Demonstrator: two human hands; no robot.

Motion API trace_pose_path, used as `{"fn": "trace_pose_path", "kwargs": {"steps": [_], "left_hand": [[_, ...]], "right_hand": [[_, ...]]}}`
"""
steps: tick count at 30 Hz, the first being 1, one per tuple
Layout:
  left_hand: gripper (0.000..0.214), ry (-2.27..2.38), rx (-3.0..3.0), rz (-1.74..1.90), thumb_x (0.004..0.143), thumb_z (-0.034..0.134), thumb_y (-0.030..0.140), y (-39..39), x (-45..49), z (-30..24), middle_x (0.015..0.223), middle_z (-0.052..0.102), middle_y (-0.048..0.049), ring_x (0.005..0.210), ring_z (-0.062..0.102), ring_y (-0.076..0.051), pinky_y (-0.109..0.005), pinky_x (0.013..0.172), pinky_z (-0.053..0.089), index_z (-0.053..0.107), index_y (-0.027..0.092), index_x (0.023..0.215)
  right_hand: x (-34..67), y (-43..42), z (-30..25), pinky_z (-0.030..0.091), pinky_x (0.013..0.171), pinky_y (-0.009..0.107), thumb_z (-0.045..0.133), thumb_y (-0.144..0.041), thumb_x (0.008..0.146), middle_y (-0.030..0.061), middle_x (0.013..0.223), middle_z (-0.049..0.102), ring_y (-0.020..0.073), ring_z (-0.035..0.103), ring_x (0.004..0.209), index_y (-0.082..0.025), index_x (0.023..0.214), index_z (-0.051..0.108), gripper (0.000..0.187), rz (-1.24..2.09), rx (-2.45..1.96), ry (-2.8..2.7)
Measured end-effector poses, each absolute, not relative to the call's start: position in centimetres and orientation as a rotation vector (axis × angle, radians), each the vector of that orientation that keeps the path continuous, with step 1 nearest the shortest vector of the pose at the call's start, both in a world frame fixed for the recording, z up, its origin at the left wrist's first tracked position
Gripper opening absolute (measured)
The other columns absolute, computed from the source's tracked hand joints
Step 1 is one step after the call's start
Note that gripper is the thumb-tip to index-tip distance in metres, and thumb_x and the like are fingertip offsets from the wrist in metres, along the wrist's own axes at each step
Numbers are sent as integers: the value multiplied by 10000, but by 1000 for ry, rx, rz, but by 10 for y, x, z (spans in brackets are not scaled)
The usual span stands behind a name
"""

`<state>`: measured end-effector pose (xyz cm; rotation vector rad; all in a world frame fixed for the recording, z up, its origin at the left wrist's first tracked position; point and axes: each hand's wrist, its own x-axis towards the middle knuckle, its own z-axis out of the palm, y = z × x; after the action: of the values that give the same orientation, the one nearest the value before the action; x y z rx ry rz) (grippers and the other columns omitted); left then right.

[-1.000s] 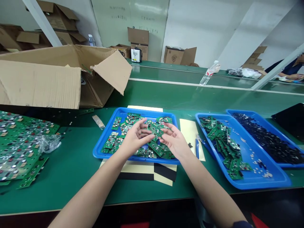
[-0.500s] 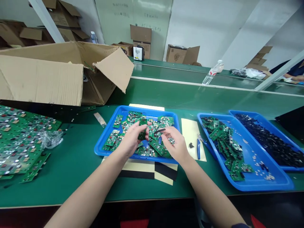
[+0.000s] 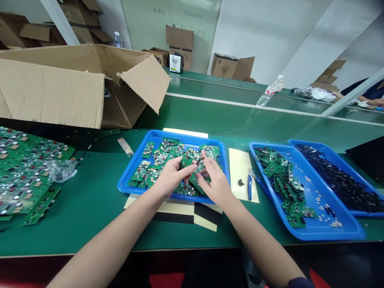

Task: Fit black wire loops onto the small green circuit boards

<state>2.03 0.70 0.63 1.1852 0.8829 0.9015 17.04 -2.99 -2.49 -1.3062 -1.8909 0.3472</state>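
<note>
Over a blue tray (image 3: 122,182) full of small green circuit boards, my left hand (image 3: 168,178) pinches one circuit board (image 3: 186,161) between thumb and fingers. My right hand (image 3: 216,184) is closed on a thin black strip (image 3: 200,161), its tip close to the right edge of that board. Fingers partly cover the strip, and I cannot tell whether it touches the board. Under the front of the tray lie pale yellow and black sheets (image 3: 174,207).
To the right, blue-handled cutters (image 3: 250,186) and a small black piece (image 3: 241,182) lie on yellow paper (image 3: 237,160). Beyond are a tray of boards (image 3: 330,236) and a tray of black parts (image 3: 372,215). Large board panels (image 3: 27,172) and an open carton (image 3: 51,96) are at left.
My right hand has moved left with the black strip, bringing it up to the board. My left hand has turned the board and moved it slightly right.
</note>
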Motion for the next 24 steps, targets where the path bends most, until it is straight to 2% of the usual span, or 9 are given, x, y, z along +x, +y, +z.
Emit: {"fn": "trace_pose_path", "kwargs": {"steps": [4, 7, 11, 13, 15, 16, 19, 24], "left_hand": [[243, 835, 1186, 897, 638, 720, 319, 5, 22, 6, 468, 485, 69, 403, 435, -61, -191, 421, 371, 568, 143, 708], [242, 819, 1183, 886, 636, 727, 313, 4, 21, 6, 458, 489, 68, 391, 432, -58, -185, 405, 357, 585, 138, 727], [231, 792, 1181, 884, 651, 723, 306, 4, 20, 6, 449, 485, 67, 386, 431, -53, -177, 397, 351, 580, 136, 717], [240, 786, 1153, 894, 654, 720, 313, 3, 20, 6, 458, 485, 67, 391, 433, -53, -177, 395, 358, 576, 137, 731], [251, 782, 1128, 892, 652, 720, 318, 3, 20, 7, 478, 493, 65, 401, 441, -54, -178, 397, 369, 568, 137, 739], [254, 780, 1124, 883, 651, 721, 318, 3, 21, 7, 488, 499, 62, 408, 446, -54, -178, 400, 373, 563, 136, 732], [255, 780, 1137, 823, 643, 726, 315, 2, 23, 7, 509, 504, 57, 431, 459, -57, -183, 412, 390, 565, 132, 719], [232, 739, 1165, 735, 678, 694, 314, 0, 25, 7, 540, 510, 54, 456, 466, -62, -190, 443, 411, 582, 137, 777]], "right_hand": [[162, -36, -26, 571, 685, 399, 494, -243, 835, 172, 1308, 436, 240, 639, 851, -244, 1443, -72, 832, 480, -1331, -1902], [161, -38, -26, 559, 740, 406, 482, -209, 836, 163, 1314, 439, 241, 618, 921, -244, 1442, -88, 833, 491, -1282, -1863], [168, -35, -25, 525, 800, 428, 502, -226, 840, 152, 1332, 433, 217, 607, 895, -252, 1450, 17, 780, 482, -1283, -1680], [171, -34, -22, 530, 784, 404, 511, -264, 845, 134, 1268, 502, 209, 609, 896, -243, 1416, 208, 647, 621, -1250, -1552], [172, -34, -19, 534, 773, 371, 513, -303, 850, 101, 1125, 600, 201, 616, 896, -226, 1232, 476, 392, 784, -1158, -1450], [172, -34, -18, 534, 770, 359, 521, -317, 846, 85, 1037, 636, 197, 622, 880, -216, 1100, 557, 276, 839, -1120, -1403], [169, -34, -16, 538, 717, 336, 575, -336, 807, 49, 827, 659, 185, 635, 775, -199, 856, 591, 146, 866, -1124, -1260], [169, -33, -18, 526, 638, 317, 596, -303, 783, 45, 772, 629, 184, 619, 742, -195, 774, 591, 108, 674, -1169, -1213]]}}
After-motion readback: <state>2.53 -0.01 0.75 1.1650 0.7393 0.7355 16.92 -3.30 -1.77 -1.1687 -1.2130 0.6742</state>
